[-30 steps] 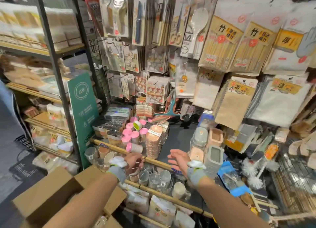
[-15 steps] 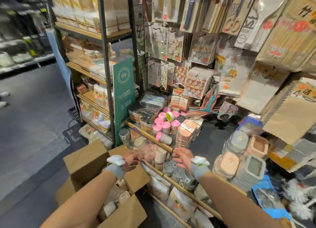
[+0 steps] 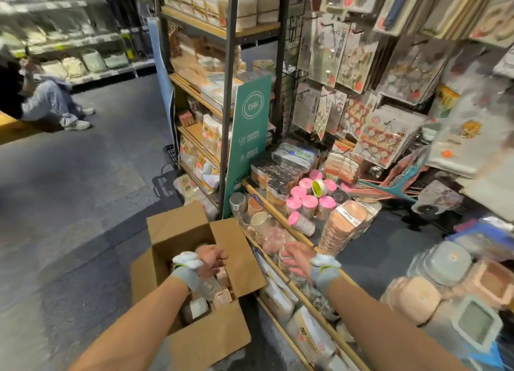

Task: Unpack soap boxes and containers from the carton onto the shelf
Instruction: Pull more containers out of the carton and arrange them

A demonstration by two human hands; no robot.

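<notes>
Carton [image 3: 175,226] open, soap boxes [image 3: 222,297] inside | L grip [image 3: 212,260] released | R grip [image 3: 296,259] released

Even indoor shop light, dimmer on the far-left floor; motion blur smears the whole view, with wide-angle bending at edges

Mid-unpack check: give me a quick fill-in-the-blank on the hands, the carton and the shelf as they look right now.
1. The left hand hangs over the carton, whose flaps are ____.
2. The right hand hovers near the wooden rail, holding ____.
3. The lids of the jars behind that rail are mostly ____.
4. The sign standing by the shelf post is ____.
Missing words: open; nothing; pink; green.
</notes>
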